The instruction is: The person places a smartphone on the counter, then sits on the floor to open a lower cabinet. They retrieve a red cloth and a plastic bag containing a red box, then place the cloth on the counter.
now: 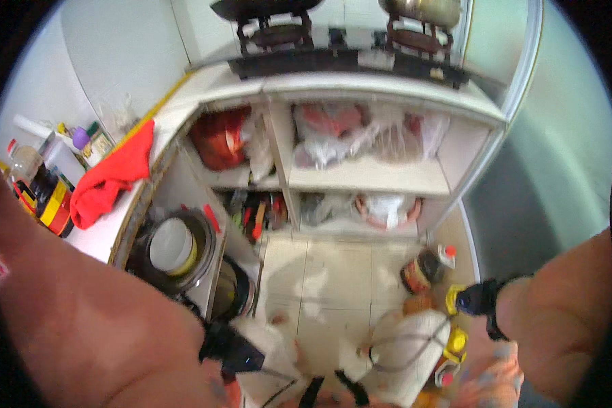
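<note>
Both forearms reach in from the sides, but neither hand can be made out past the black strapped devices near their ends. The left device (pixel 233 350) is beside a low shelf with pans. A pale bowl (pixel 169 245) rests in a dark pan (pixel 206 260) there. Near the right device (pixel 477 301) several bottles stand on the floor. One is a dark bottle with a reddish label (pixel 417 275); another has a yellow cap (pixel 457 339). Thin cables trail from the devices across blurred pale shapes (pixel 413 352) low in view.
Ahead, a gas stove (pixel 347 64) carries a dark wok (pixel 265 7) and a metal pot (pixel 428 11). Open shelves (pixel 367 178) below hold plastic bags and a pink-rimmed basket (pixel 359 209). A red cloth (pixel 115 178) and bottles lie along the left counter. Frosted glass (pixel 556 153) borders the right.
</note>
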Motion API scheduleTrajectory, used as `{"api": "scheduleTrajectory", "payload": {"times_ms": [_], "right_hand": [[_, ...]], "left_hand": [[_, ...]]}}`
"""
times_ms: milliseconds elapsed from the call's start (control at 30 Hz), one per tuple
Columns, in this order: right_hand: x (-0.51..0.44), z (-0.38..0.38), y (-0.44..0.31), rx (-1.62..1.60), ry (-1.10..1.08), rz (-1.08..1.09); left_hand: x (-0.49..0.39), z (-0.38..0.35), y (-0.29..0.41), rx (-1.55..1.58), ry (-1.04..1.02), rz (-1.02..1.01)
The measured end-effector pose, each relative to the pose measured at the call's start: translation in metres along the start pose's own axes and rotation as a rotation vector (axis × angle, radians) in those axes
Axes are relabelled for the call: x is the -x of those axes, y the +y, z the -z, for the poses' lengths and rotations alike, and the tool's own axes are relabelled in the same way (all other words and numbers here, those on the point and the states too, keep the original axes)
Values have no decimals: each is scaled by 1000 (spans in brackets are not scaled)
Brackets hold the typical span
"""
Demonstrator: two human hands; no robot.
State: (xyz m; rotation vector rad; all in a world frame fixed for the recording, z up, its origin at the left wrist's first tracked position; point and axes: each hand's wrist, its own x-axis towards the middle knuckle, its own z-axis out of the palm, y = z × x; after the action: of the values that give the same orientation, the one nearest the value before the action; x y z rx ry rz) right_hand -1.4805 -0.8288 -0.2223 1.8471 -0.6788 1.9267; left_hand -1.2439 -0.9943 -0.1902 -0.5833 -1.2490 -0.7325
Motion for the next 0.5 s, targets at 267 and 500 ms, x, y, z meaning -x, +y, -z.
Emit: {"api": "scheduleTrajectory", "payload": {"times_ms": [267, 500], "right_hand": [[10, 3, 0, 90, -81, 4], [39, -18, 56, 138, -109, -179]], "left_hand": [[44, 16, 5, 71, 62, 87], [80, 38, -26, 215, 30, 195]]}}
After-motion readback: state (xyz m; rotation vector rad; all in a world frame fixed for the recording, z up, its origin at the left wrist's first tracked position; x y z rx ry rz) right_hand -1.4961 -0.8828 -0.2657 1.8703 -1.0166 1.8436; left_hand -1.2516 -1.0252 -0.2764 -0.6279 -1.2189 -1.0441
